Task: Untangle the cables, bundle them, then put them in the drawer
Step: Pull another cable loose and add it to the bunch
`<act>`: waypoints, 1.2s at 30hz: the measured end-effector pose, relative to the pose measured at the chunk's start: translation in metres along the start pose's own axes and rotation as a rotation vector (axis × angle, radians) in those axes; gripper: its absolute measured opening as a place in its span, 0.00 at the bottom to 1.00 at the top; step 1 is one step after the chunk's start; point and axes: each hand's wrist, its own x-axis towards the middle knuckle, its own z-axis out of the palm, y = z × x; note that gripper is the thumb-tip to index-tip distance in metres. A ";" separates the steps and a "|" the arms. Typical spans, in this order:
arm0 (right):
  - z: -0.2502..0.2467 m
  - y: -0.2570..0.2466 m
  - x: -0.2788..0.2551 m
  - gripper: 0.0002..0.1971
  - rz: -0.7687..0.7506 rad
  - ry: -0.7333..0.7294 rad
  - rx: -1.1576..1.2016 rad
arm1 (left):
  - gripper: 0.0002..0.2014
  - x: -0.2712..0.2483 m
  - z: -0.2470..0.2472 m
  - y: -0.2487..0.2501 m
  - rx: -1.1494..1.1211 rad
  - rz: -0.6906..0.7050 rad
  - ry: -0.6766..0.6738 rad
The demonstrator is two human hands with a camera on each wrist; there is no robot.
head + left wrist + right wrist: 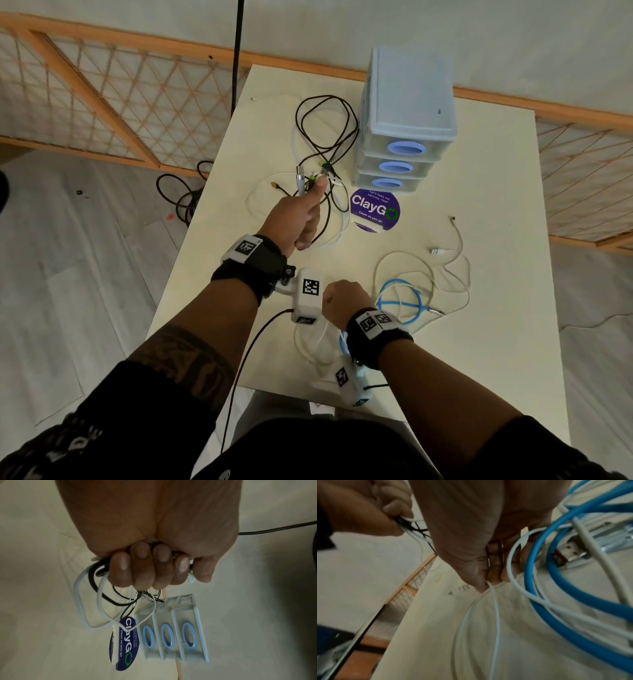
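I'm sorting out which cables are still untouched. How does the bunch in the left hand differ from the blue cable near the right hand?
The bunch of black and white cables is gripped in the left hand and partly lifted, trailing in loose tangled loops; the blue cable lies on the table in a rough coil. The bunch mixes several thin strands; the blue cable is one thicker strand, crossed by white cables. The right hand pinches a thin white cable. Neither is in the drawer unit.

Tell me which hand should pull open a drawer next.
Probably the right hand: it pinches only a thin white cable it could drop. The left hand, though nearer the drawer unit, grips a fistful of black and white cables.
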 end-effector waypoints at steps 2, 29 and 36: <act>-0.005 0.006 -0.002 0.15 0.029 0.031 0.071 | 0.32 -0.001 0.000 -0.002 -0.010 -0.009 -0.005; -0.056 -0.012 -0.040 0.14 -0.249 0.319 1.116 | 0.23 -0.014 0.012 -0.016 0.111 0.116 -0.051; -0.035 0.006 -0.050 0.20 -0.266 0.013 1.224 | 0.26 -0.005 0.007 -0.002 -0.412 0.054 -0.045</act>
